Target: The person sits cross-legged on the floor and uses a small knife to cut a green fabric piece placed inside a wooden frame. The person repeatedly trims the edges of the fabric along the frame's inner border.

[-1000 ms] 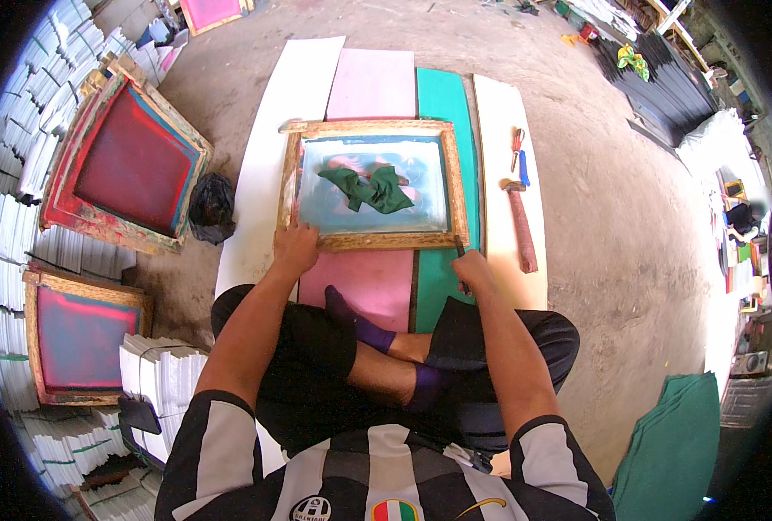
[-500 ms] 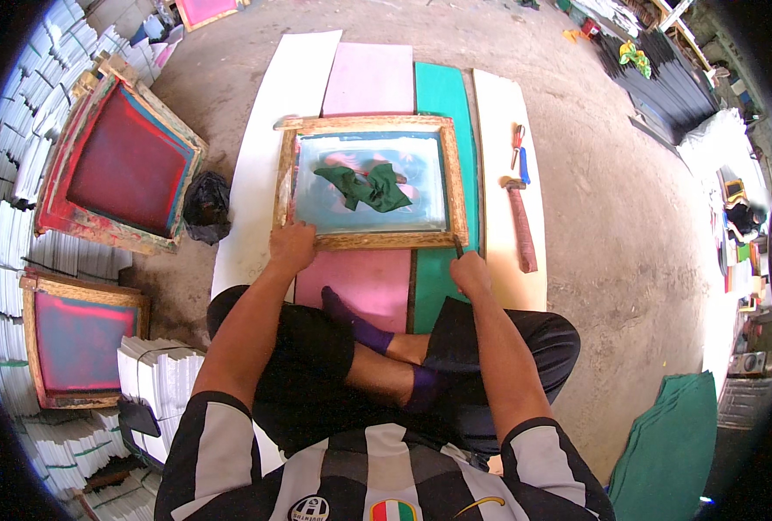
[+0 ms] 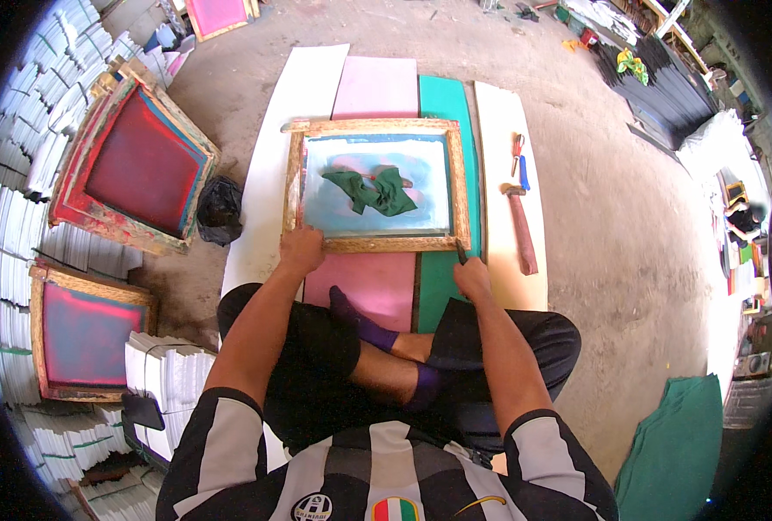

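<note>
In front of my crossed legs lies a wooden screen-printing frame [image 3: 377, 245], its pale blue mesh bearing a crumpled dark green cloth [image 3: 394, 193]. My left hand [image 3: 301, 250] is closed around the frame's near left corner. At the near right corner, my right hand [image 3: 472, 280] is closed on a thin dark tool [image 3: 461, 252], whose upper end meets the wood; its exact kind is too small to make out. Right of the frame lies a hammer [image 3: 520, 233] with a reddish-brown handle. Beyond it are an orange-handled tool [image 3: 517, 154] and a blue-handled one [image 3: 525, 172].
Long white, pink and green boards [image 3: 444, 291] lie beneath the frame. On my left, other screen frames [image 3: 90, 388] lean by stacks of white sheets [image 3: 173, 373], near a black plastic bag [image 3: 221, 211]. Green sheets [image 3: 677, 443] lie at the lower right.
The whole view has shifted slightly. Both hands stay at the same two near corners of the frame, and the thin dark tool tilts a little differently in my right hand.
</note>
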`<state>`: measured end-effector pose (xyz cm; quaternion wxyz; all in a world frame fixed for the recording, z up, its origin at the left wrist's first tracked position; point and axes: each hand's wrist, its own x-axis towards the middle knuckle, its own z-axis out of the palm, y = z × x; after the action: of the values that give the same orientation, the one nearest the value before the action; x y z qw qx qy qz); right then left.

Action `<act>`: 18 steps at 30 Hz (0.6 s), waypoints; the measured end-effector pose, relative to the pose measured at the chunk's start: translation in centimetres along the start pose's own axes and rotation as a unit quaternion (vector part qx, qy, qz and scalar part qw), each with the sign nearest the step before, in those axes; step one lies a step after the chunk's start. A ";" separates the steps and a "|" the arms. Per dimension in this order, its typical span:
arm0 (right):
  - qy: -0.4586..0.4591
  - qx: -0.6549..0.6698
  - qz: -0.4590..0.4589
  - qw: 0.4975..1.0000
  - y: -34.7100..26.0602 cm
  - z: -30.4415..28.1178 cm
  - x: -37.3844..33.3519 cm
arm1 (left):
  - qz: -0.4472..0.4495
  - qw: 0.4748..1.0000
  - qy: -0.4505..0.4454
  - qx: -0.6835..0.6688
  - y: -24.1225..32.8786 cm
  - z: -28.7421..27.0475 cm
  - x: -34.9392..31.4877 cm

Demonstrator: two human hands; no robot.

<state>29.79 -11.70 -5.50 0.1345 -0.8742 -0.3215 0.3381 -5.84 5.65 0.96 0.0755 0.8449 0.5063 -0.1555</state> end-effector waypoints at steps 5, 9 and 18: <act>0.029 -0.021 -0.024 0.999 0.9 1.0 1.6 | 0.022 1.000 0.003 0.016 0.5 -0.6 -0.9; 0.033 -0.011 -0.037 0.999 1.6 1.2 2.0 | 0.016 1.000 0.003 0.004 0.6 -0.8 -1.2; 0.035 0.024 -0.056 0.998 3.0 2.2 2.4 | 0.021 0.999 0.030 -0.011 0.4 0.9 -0.1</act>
<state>31.10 -12.35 -9.66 0.1854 -0.8625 -0.3567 0.3072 -5.68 5.16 0.17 0.0730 0.8585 0.4925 -0.1228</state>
